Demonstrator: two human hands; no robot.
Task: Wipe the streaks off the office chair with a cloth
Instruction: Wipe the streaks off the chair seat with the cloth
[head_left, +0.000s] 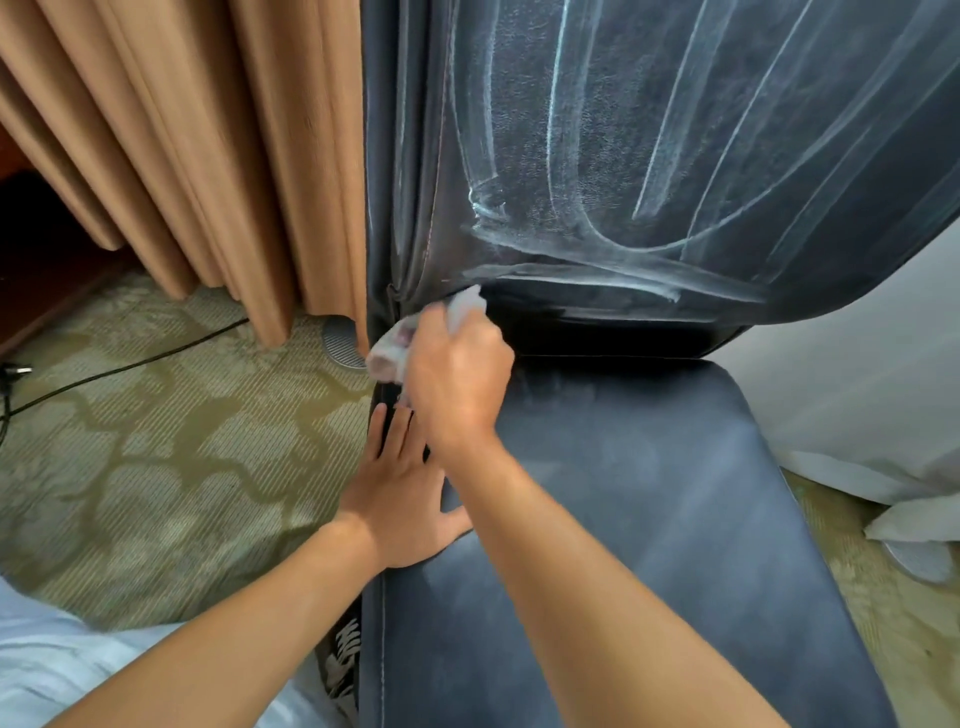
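A dark blue-grey office chair (649, 519) fills the middle and right of the head view. Its backrest (675, 156) carries many white streaks, thickest along its lower edge. My right hand (457, 379) grips a crumpled pale cloth (395, 348) at the lower left corner of the backrest, just above the gap to the seat; the hand and cloth are motion-blurred. My left hand (400, 493) lies flat with straight fingers on the seat's left edge, below the right hand. The seat shows a faint whitish haze.
Tan curtains (182, 156) hang left of the chair. A patterned green carpet (156, 441) with a black cable (119, 369) and a round metal floor fitting (340, 343) lies beneath. White fabric (883, 415) sits at the right. A shoe (343, 660) shows beside the seat.
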